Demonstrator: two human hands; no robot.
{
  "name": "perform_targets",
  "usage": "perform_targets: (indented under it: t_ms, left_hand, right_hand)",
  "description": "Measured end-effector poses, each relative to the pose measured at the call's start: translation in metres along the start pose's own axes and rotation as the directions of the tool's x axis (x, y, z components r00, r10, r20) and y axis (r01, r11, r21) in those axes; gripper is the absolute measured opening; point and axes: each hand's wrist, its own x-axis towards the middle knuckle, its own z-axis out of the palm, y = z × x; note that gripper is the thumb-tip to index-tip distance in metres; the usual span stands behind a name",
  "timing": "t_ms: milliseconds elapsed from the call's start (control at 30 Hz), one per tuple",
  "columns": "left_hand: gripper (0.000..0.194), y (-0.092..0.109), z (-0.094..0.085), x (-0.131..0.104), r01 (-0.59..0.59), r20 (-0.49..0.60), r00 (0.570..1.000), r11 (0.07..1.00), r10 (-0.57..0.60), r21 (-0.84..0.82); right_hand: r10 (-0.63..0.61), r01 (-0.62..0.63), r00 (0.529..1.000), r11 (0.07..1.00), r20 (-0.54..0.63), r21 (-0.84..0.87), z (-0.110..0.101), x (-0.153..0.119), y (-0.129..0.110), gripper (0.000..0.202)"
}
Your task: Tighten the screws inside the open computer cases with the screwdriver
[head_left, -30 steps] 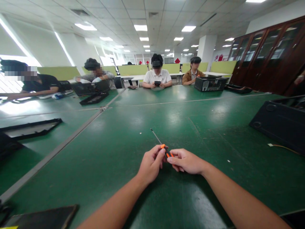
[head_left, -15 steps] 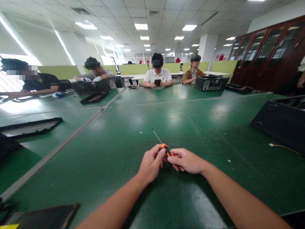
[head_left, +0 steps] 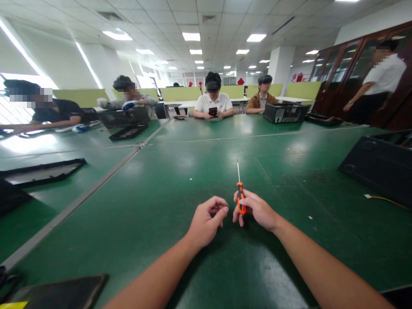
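Note:
A screwdriver (head_left: 240, 191) with an orange and black handle and a thin metal shaft is held in my right hand (head_left: 257, 210). Its handle lies between the thumb and fingers, and the shaft points away from me, tip at the far end. Just to the left, my left hand (head_left: 206, 221) is apart from the screwdriver, its fingers curled in towards the thumb with nothing visible between them. Both hands are above the green table (head_left: 154, 214).
A black computer case (head_left: 380, 165) stands at right, a thin cable (head_left: 386, 199) beside it. Black panels (head_left: 45, 171) lie left; a dark flat object (head_left: 61, 294) is at near left. Another open case (head_left: 285, 113) is across the table. Several people sit around; one person (head_left: 383, 77) stands at right.
My left hand has let go of the screwdriver. In my right hand, it has swung from pointing far left to nearly straight ahead. A person has come into view at right.

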Motion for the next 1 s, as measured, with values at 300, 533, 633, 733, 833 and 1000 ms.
perform_targets:
  t_ms: [300, 533, 633, 733, 833, 1000]
  left_hand:
    - [0.031, 0.0001, -0.0041, -0.0006, -0.048, 0.051, 0.998, 0.995, 0.044, 0.085]
    - [0.023, -0.0007, -0.0036, -0.0011, -0.065, 0.083, 0.995, 0.981, 0.051, 0.184]
    - [0.022, 0.0007, -0.0034, -0.0009, -0.089, 0.092, 0.993, 0.964, 0.068, 0.249]
    - [0.022, 0.0034, -0.0034, -0.0009, -0.106, 0.101, 0.992, 0.953, 0.08, 0.284]
    - [0.022, 0.0057, -0.0033, -0.0011, -0.107, 0.105, 0.991, 0.952, 0.08, 0.288]
    - [0.021, 0.0058, -0.0027, -0.002, -0.106, 0.118, 0.99, 0.953, 0.076, 0.283]
  right_hand:
    - [0.021, -0.021, 0.999, 1.0, 0.031, -0.002, -0.0004, -0.0005, -0.0013, 0.02]
    - [0.02, -0.02, 0.999, 1.0, 0.037, -0.009, -0.0006, 0.0007, 0.0008, 0.022]
    - [0.021, -0.021, 0.999, 1.0, 0.041, -0.011, -0.0008, 0.001, 0.0014, 0.021]
    - [0.023, -0.022, 0.999, 1.0, 0.043, -0.014, -0.0008, 0.0007, 0.0014, 0.02]
    - [0.027, -0.026, 0.999, 0.999, 0.045, -0.019, -0.0007, 0.0006, 0.0012, 0.02]
    - [0.033, -0.032, 0.999, 0.999, 0.043, -0.024, -0.001, 0.001, 0.0018, 0.02]
